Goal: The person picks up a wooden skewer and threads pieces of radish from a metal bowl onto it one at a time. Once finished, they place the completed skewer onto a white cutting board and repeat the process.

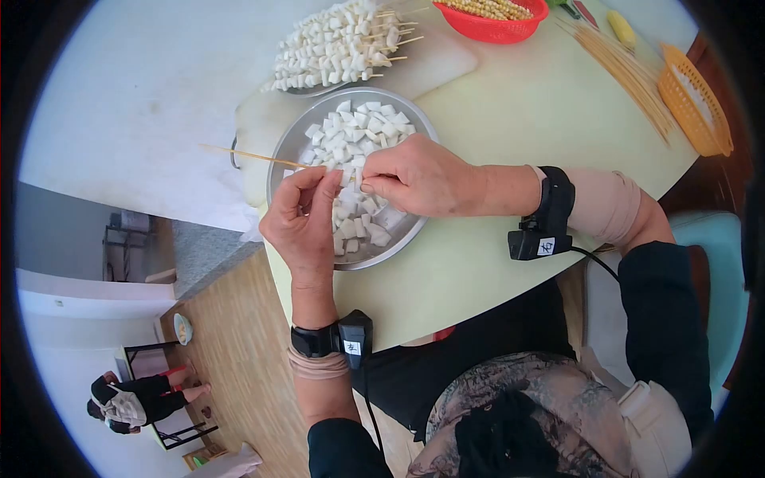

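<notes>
We pinch a wooden skewer (249, 153) in our left hand (301, 227), over a metal bowl (405, 233) of white chunks (351, 137) on the bench (462, 267); our right hand (428, 179) pinches a white piece (358, 177) just beside it, and loaded skewers (339, 46) lie piled beyond the bowl

Left hand (301, 227) covers one end of the bamboo skewer (247, 154), and along with the right hand (422, 175) it blocks part of the metal pan (290, 142). Red basket (492, 30) gets chopped by the top edge, and the background person (142, 404) is too tiny to read any detail.
</notes>
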`<state>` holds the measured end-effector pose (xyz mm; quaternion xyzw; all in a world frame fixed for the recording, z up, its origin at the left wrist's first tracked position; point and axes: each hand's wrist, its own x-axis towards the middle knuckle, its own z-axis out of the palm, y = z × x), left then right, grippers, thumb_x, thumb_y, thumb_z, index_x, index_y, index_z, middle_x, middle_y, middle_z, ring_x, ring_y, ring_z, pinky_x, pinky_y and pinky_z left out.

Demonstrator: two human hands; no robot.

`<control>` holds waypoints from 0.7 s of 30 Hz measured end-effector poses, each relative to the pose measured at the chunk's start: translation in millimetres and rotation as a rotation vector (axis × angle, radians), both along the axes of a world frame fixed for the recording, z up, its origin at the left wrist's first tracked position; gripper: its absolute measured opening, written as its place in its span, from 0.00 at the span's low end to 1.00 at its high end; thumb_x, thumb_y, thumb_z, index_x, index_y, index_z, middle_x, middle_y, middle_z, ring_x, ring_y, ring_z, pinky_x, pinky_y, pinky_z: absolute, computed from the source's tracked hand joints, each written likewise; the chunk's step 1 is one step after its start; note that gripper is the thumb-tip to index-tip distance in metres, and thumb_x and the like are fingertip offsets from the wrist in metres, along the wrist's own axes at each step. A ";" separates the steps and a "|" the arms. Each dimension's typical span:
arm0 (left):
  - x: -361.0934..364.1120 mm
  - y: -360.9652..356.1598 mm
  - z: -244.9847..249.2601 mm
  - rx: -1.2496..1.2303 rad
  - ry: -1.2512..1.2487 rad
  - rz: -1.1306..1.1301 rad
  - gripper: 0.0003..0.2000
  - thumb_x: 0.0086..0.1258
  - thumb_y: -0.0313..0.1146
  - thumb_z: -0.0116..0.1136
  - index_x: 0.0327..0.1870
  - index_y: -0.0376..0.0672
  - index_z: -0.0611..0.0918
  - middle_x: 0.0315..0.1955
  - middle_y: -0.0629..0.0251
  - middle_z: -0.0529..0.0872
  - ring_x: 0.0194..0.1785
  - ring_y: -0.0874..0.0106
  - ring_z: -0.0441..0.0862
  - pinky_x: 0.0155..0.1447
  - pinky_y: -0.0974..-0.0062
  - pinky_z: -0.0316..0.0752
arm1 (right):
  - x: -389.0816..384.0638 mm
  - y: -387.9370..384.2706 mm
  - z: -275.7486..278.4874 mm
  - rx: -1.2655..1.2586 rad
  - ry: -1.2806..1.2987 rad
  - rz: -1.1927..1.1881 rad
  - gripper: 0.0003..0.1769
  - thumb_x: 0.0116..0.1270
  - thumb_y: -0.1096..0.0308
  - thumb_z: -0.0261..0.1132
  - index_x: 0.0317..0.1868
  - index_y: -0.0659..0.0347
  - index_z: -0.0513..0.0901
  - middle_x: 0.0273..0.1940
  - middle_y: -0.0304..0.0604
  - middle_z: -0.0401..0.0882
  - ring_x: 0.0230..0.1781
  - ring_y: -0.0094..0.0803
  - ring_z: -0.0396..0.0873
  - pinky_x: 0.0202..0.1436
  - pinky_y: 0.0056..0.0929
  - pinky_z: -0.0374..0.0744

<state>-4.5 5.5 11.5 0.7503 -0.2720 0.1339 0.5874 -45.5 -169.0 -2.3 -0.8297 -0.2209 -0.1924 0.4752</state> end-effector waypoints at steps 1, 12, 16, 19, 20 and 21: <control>0.1 -0.4 0.1 0.020 -0.012 0.019 0.05 0.58 0.20 0.63 0.34 0.32 0.80 0.26 0.64 0.83 0.31 0.78 0.82 0.37 0.83 0.77 | 1.5 -0.1 -1.1 0.000 -0.055 0.005 0.07 0.59 0.69 0.60 0.30 0.66 0.79 0.20 0.52 0.75 0.18 0.44 0.73 0.24 0.35 0.70; -0.6 -1.5 0.5 0.049 -0.007 -0.008 0.05 0.61 0.21 0.61 0.36 0.31 0.80 0.28 0.63 0.83 0.30 0.77 0.81 0.37 0.81 0.78 | 0.8 -0.3 2.3 -0.010 0.063 -0.004 0.11 0.58 0.66 0.57 0.25 0.66 0.79 0.22 0.57 0.75 0.25 0.53 0.76 0.31 0.44 0.73; 0.2 -2.6 0.6 0.029 0.038 -0.009 0.04 0.59 0.20 0.62 0.34 0.32 0.80 0.26 0.65 0.84 0.30 0.79 0.82 0.36 0.83 0.78 | 1.4 -1.3 -0.2 -0.023 0.011 0.004 0.07 0.59 0.69 0.60 0.29 0.65 0.78 0.20 0.53 0.74 0.19 0.46 0.73 0.25 0.35 0.71; 0.2 -1.1 0.1 0.019 0.048 -0.025 0.04 0.59 0.20 0.62 0.34 0.32 0.80 0.26 0.65 0.83 0.30 0.79 0.81 0.36 0.83 0.77 | 2.5 -0.1 -2.8 -0.006 -0.006 0.007 0.07 0.59 0.70 0.60 0.29 0.65 0.78 0.21 0.54 0.74 0.19 0.47 0.73 0.25 0.34 0.71; 0.3 -1.7 -0.2 0.015 0.045 -0.034 0.05 0.59 0.20 0.62 0.34 0.32 0.80 0.26 0.65 0.83 0.30 0.79 0.81 0.36 0.84 0.77 | 2.2 -0.6 -2.9 -0.009 -0.002 0.008 0.07 0.59 0.70 0.60 0.29 0.65 0.78 0.21 0.54 0.74 0.19 0.47 0.73 0.25 0.34 0.71; 0.7 -2.0 0.1 0.014 0.050 -0.032 0.05 0.59 0.20 0.62 0.34 0.32 0.80 0.26 0.65 0.83 0.30 0.79 0.81 0.36 0.84 0.77 | 2.2 -0.8 -2.8 -0.012 -0.020 0.004 0.07 0.59 0.70 0.60 0.29 0.65 0.78 0.20 0.53 0.74 0.19 0.43 0.73 0.25 0.33 0.71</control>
